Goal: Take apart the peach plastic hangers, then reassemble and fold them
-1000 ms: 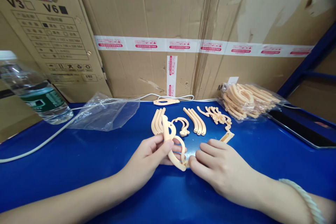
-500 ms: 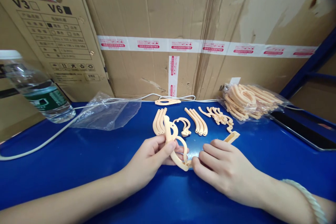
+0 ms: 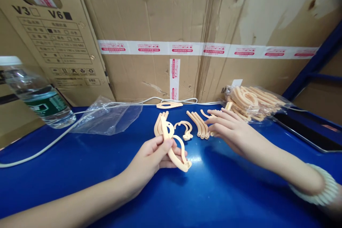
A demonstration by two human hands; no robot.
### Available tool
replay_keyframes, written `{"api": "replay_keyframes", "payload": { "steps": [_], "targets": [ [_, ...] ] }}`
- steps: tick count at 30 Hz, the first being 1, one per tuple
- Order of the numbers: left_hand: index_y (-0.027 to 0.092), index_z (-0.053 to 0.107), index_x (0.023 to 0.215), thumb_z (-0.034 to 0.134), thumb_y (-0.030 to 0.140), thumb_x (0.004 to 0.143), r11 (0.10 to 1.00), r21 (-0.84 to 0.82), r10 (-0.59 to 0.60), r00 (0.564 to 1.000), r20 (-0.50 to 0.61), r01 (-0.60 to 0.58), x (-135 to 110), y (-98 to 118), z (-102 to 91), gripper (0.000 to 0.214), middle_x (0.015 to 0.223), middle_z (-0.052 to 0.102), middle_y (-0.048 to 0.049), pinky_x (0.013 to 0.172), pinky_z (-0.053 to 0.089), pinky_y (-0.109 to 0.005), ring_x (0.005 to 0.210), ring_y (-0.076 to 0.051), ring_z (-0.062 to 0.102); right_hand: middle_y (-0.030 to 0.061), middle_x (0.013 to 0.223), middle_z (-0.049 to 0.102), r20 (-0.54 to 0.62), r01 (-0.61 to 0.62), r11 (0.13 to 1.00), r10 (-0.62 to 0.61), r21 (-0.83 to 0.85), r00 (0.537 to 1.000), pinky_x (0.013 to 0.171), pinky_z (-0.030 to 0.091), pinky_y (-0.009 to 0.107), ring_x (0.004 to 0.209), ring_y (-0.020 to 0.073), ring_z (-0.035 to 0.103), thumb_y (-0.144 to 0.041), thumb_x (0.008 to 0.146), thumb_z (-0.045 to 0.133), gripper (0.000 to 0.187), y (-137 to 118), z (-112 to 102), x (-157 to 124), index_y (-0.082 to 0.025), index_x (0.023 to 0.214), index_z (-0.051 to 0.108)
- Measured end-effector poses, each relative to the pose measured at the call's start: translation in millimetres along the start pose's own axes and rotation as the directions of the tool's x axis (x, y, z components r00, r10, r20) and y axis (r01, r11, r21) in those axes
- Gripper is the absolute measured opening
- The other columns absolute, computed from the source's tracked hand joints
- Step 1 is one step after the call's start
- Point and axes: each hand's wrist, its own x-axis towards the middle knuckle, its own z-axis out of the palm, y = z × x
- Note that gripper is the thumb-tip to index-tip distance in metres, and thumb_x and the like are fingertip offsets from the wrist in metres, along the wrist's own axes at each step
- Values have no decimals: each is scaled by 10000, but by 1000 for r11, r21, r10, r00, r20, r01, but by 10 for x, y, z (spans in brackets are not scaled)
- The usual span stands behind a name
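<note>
Your left hand (image 3: 153, 153) is closed on the cream curved assembly (image 3: 175, 158), thumb on top, held above the front middle of the blue counter (image 3: 213, 192). Your right hand (image 3: 235, 128) reaches over the wavy pieces (image 3: 204, 114), fingers extended and partly covering them; a cream end (image 3: 228, 106) shows just beyond it, but whether you grip that piece cannot be told. Curved strips (image 3: 199, 124) lie just left of your right fingers, hooked pieces (image 3: 188, 128) between both hands.

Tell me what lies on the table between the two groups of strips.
In the head view, curved pieces lie between the left strips and right strips.
</note>
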Motion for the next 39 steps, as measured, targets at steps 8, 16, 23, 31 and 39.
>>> {"api": "replay_keyframes", "payload": {
  "steps": [8,16,23,31,39],
  "targets": [
    [147,609,854,699,546,815,1000,10,-6,1000,-8,6,1,-9,-14,411,829,751,-84,773,576,-366,799,-247,737,147,1187,634,139,-86,996,84,8,987,846,545,410,1065,247,622,20,879,410,347,150,203,-61,-169,1030,659],
    [148,600,889,698,543,819,1000,5,0,1000,10,0,8,-4,-7,413,832,747,-77,783,580,-362,809,-237,735,105,895,661,207,-206,978,199,15,958,691,526,320,787,209,652,-73,919,429,255,103,103,-35,-138,988,666],
    [138,598,888,688,530,830,1000,11,-4,1000,18,4,6,5,-11,406,847,745,-89,780,575,-368,796,-239,735,93,856,658,305,-263,961,228,78,924,701,505,342,783,220,654,-198,982,427,259,-48,51,-30,-153,924,675],
    [123,594,953,651,521,866,1000,29,11,999,51,-13,21,-14,-23,412,861,734,-92,777,586,-365,793,-234,733,114,928,705,222,-203,970,170,134,960,740,553,351,831,222,681,-175,972,434,248,-67,34,-2,-158,1006,679],
    [178,588,1064,638,467,893,979,151,123,989,85,-135,5,-75,-36,340,917,689,-31,654,596,-288,703,-169,702,98,1295,644,-69,275,956,-269,99,961,1026,434,408,1189,260,549,-145,997,396,338,-687,-28,70,-128,1257,611]
  ]
}}
